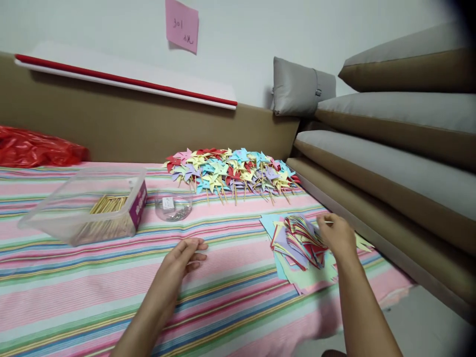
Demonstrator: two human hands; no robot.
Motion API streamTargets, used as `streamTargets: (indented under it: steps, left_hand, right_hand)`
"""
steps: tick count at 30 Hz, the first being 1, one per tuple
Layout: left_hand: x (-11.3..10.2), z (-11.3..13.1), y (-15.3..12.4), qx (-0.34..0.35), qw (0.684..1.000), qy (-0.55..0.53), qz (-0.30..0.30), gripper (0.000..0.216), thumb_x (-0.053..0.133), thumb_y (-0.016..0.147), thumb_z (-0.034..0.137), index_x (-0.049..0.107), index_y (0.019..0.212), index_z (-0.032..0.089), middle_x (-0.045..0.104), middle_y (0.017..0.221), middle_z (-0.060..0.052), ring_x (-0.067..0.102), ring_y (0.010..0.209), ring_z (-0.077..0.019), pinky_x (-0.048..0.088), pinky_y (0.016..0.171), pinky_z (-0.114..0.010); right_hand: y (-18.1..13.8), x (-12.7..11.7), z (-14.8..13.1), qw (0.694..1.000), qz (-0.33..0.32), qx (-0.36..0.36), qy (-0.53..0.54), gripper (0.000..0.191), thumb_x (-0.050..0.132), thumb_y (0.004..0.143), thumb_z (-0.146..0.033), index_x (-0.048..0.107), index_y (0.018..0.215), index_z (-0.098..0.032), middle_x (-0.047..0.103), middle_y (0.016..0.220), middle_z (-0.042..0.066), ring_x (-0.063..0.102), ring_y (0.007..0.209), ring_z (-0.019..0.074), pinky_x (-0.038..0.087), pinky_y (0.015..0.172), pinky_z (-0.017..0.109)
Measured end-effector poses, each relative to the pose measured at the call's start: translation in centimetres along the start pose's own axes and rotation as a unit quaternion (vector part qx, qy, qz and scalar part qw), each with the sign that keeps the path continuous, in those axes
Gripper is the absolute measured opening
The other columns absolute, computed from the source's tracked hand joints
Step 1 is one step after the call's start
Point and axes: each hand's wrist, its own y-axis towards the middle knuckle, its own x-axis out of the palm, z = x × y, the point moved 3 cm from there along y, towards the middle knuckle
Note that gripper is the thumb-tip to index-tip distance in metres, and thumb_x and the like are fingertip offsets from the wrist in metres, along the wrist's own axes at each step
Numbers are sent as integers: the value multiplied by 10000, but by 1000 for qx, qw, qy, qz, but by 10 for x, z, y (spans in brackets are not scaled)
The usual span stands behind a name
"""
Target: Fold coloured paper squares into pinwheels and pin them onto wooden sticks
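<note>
Apparently my right hand pinched one sheet from the paper stack, fingers together on it; my left hand, left of the stack, lay open on the bed.

Striped cloth open between hands; plastic box blocks left.

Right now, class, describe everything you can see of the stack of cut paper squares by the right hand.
The stack of paper squares lies on the striped cloth near the bed's right edge. The sheets look thin and flat, in red, purple, yellow, green and blue, fanned out unevenly, with pale green and blue ones spread underneath. The right hand rests on its right side, fingertips on the top sheets. The left hand is apart from it.
</note>
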Motion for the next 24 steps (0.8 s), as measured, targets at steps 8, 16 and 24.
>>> streamTargets:
  steps: [8,16,24]
  left_hand:
    - [-3,-7,10,6,1000,4,4,413,764,770,538,698,962,178,718,1075,-79,681,918,-212,475,843,-311]
    - [-5,-6,10,8,1000,4,2,399,761,785,514,690,970,168,716,1050,-84,683,904,-216,483,812,-302]
    - [-6,-4,8,12,1000,-6,8,384,775,774,504,689,965,181,731,1059,-70,692,871,-198,484,816,-303]
  right_hand:
    - [4,31,16,995,-92,-27,6,576,511,894,-550,710,1213,-114,732,1202,186,671,1114,328,483,904,385]
    - [9,45,16,992,-121,-25,-11,584,597,828,-621,744,1131,-143,750,1165,172,687,1085,340,495,845,375]
    - [6,47,13,988,-150,-12,-17,356,545,974,-480,696,1045,-166,738,1047,82,691,937,205,525,874,393]
